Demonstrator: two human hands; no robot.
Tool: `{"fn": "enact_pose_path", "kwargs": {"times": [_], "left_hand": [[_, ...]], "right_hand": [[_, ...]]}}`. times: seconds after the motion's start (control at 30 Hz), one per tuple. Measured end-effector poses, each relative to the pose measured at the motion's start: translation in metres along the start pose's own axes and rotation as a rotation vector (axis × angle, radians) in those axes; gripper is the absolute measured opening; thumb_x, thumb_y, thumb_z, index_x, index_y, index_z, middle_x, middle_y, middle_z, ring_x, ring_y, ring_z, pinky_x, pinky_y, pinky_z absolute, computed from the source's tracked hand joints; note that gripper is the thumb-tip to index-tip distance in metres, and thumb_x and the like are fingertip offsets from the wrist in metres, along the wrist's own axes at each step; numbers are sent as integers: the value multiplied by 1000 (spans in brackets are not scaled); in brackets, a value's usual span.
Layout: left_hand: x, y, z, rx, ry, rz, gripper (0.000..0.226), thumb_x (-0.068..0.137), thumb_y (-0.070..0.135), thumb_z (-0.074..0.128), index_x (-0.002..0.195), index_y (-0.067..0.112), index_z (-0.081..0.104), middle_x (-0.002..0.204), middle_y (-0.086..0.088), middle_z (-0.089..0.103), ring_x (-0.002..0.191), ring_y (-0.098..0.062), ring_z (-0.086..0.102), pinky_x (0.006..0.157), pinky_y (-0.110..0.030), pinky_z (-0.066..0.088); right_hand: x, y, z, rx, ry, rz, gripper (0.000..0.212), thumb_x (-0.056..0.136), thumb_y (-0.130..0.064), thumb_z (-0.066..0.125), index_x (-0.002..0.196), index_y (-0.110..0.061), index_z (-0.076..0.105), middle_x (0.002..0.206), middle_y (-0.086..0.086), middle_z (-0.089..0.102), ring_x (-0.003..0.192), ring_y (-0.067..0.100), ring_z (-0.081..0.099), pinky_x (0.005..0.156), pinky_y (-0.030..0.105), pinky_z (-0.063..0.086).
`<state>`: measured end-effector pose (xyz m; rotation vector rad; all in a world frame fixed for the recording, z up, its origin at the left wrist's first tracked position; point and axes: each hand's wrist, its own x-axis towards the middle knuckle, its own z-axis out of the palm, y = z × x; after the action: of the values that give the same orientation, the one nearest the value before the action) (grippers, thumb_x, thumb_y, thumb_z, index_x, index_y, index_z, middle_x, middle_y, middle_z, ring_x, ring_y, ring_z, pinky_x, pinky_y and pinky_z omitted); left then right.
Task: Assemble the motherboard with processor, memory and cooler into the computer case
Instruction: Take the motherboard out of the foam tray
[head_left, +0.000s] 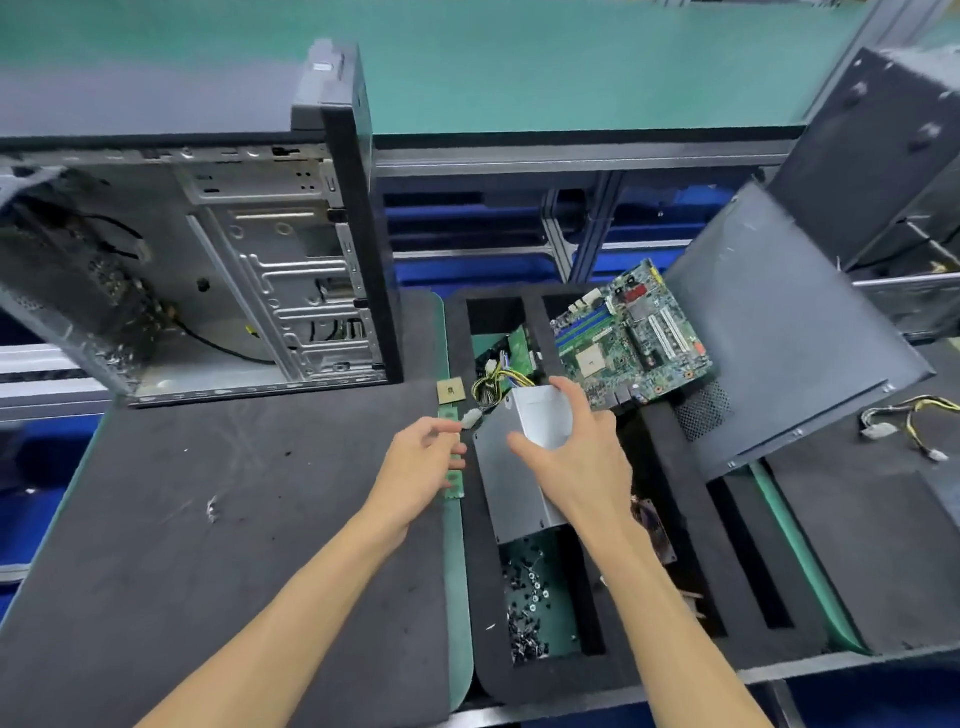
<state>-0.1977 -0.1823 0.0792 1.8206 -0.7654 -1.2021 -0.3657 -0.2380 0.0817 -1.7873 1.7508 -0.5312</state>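
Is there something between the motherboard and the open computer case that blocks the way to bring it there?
Nothing visible blocks it. The motherboard leans on the foam tray, right of the open computer case. The right hand holds the power supply nearer the person.

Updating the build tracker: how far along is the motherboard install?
Done: little. The computer case lies open with no board inside. In hand: the right hand grips a metal power supply box over the foam tray; the left hand hovers open by the memory stick. Left: the motherboard sits bare on the tray and the processor is loose, so everything. No cooler visible.
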Motion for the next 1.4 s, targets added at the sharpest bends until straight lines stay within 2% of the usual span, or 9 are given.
{"fn": "enact_pose_path", "kwargs": {"times": [0.1,0.33,0.63,0.73,1.03,1.17,1.23,1.3,1.4], "left_hand": [[3,-1,-5,8,29,-2,23,101,19,44,109,24,65,101,-2,72,94,-17,71,82,-34,56],[14,-5,-6,13,17,-26,24,100,17,43,110,24,65,101,-1,72,94,-16,70,87,-38,55],[37,-14,-10,40,-40,-25,26,101,19,44,112,27,66,100,4,73,92,-8,70,87,-35,57],[44,-16,-9,36,-49,-36,25,101,19,44,112,26,66,99,3,73,93,-11,70,88,-35,56],[60,-2,8,63,-102,-28,27,99,16,44,115,24,65,103,2,71,96,-11,69,90,-37,55],[65,8,24,67,-130,3,27,100,16,44,114,24,65,101,4,72,94,-8,69,90,-36,54],[69,15,33,76,-146,47,25,99,19,45,113,26,65,101,5,72,90,-4,68,89,-33,55],[73,23,44,84,-165,93,23,97,20,49,111,28,65,103,3,70,83,1,67,85,-29,54],[80,38,67,82,-188,134,21,98,20,49,110,29,64,107,1,66,82,-1,66,78,-27,52]], "right_hand": [[10,1,5,-69,24,-11,74,70,-62,67,136,-52,35,105,5,47,92,32,55,86,44,51],[28,2,20,-135,49,7,71,69,-61,68,133,-49,39,102,8,46,96,33,46,87,43,47],[40,10,61,-184,43,50,75,72,-58,71,138,-45,39,116,11,45,104,33,46,92,42,42],[46,13,69,-201,25,75,76,73,-58,71,140,-44,38,116,12,46,105,33,45,94,43,42],[52,23,77,-268,9,110,83,75,-69,66,146,-45,31,123,13,46,113,33,44,97,41,41],[52,24,69,-288,-22,96,90,79,-83,53,152,-40,25,130,12,45,121,34,45,98,43,41],[54,28,57,-228,25,96,84,84,-80,50,152,-34,30,133,9,45,123,31,43,100,43,40],[59,35,40,-106,103,105,72,88,-74,50,143,-29,42,128,4,49,119,26,46,97,42,44],[73,54,12,281,216,221,53,91,-63,59,126,-24,51,110,-2,58,105,18,58,82,34,49]]}}
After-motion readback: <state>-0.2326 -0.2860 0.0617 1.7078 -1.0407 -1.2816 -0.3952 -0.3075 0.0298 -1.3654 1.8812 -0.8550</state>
